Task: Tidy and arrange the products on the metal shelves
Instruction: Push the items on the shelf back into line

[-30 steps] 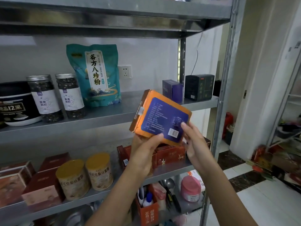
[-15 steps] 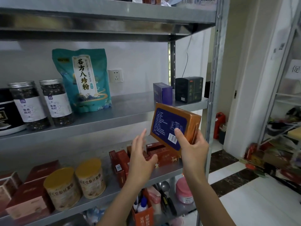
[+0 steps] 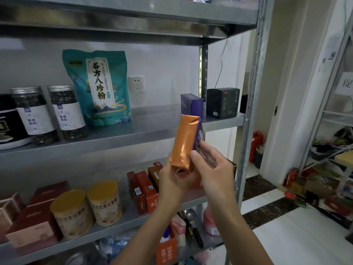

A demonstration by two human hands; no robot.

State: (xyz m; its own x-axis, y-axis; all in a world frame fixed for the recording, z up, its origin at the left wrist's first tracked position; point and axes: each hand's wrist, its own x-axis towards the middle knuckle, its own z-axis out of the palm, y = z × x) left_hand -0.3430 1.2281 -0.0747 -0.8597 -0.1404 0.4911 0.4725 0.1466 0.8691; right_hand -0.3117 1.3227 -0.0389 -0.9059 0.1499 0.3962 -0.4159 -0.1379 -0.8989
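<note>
Head view: you hold an orange box (image 3: 184, 142) edge-on in front of the metal shelves, just right of the picture's centre. Its narrow orange side faces you, and a sliver of its blue face shows along the right edge. The box stands nearly upright, with its top leaning slightly toward 1 o'clock.

Both hands grip its lower end, and most of the box rises above them toward 12 o'clock. Your left hand (image 3: 172, 180) sits at the box's 7 o'clock, fingers curled around the bottom corner. Your right hand (image 3: 215, 169) sits at its 4 o'clock, thumb pressed on the orange side and fingers wrapped behind on the blue face.

The box is held in the air, touching no shelf, with its top level with the front edge of the middle shelf (image 3: 152, 127). Behind its top, at 12 o'clock, a purple box (image 3: 192, 107) stands on that shelf. A teal pouch (image 3: 99, 87) stands at 10 o'clock.
</note>
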